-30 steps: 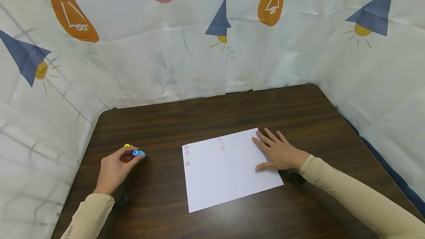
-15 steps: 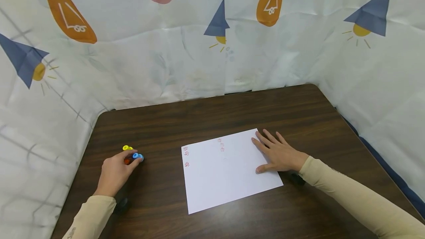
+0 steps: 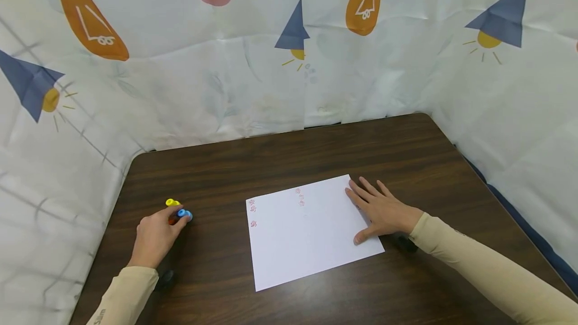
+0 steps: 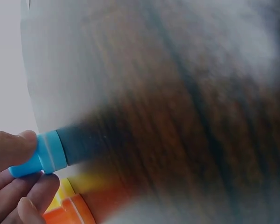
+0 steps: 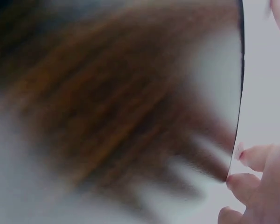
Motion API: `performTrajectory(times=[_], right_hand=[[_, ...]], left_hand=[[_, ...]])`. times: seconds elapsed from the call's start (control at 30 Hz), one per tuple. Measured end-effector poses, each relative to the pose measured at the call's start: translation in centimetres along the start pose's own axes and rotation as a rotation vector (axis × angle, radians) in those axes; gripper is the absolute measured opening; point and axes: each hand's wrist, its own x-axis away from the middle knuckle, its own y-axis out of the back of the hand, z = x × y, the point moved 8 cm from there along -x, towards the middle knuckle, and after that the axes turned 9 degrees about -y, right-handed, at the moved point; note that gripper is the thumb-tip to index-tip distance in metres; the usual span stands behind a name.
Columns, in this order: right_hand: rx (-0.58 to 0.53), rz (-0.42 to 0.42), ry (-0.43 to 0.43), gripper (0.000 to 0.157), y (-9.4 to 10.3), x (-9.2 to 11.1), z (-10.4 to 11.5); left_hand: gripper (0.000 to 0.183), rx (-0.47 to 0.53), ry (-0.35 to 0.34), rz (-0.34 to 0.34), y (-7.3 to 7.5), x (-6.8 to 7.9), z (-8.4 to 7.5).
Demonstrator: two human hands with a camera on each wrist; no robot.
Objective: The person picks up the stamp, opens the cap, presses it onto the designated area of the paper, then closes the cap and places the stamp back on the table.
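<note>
Blue-capped stamp (image 3: 184, 213) sits pinched between the thumb and curled fingers of the left hand (image 3: 155, 237), low over the dark wooden table (image 3: 289, 149) near its left edge. An orange stamp (image 3: 173, 219) and a yellow stamp (image 3: 171, 202) stand just beside it. The right hand (image 3: 381, 210) lies flat, fingers straight and spread, pressing the right edge of a white paper sheet (image 3: 307, 234). Small red stamp marks (image 3: 253, 208) dot the sheet; they are too small to read.

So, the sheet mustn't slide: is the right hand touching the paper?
Touching. In the head view, the right hand lies flat with fingers on the paper's right edge.
</note>
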Motion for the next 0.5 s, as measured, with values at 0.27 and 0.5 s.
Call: performTrajectory(times=[0.27,0.5], right_hand=[[-0.001,-0.014,0.013,0.131,-0.03,0.32,-0.05],[-0.011,-0.010,0.004,0.133,-0.10,0.49,-0.35]], left_hand=[[0.040,-0.005,-0.013,0.008,0.07,-0.10,-0.27],[0.040,-0.010,-0.004,-0.005,0.43,-0.21,-0.28]])
